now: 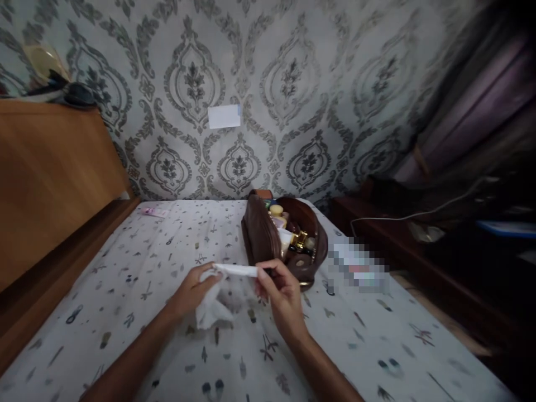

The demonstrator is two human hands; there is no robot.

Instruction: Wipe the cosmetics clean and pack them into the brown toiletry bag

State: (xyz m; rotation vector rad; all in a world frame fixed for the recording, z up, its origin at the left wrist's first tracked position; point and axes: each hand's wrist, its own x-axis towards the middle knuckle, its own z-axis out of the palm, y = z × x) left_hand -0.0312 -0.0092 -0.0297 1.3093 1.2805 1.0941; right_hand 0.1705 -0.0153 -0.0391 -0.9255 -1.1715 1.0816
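Note:
Between both hands lies a slim white tube, held level above the patterned sheet. My right hand pinches its right end, where something dark, perhaps a cap, shows at the fingers. At the other end, my left hand is closed around a crumpled white tissue that hangs down and touches the tube. Just beyond my right hand stands an open brown zippered bag. Inside it are several small containers, among them one with a yellow lid and a gold-coloured piece.
A pink tube lies at the sheet's far left. The printed sheet covers the surface. A wooden cabinet borders the left side; dark red furniture with a white cable borders the right. A blurred-out item lies near the right edge.

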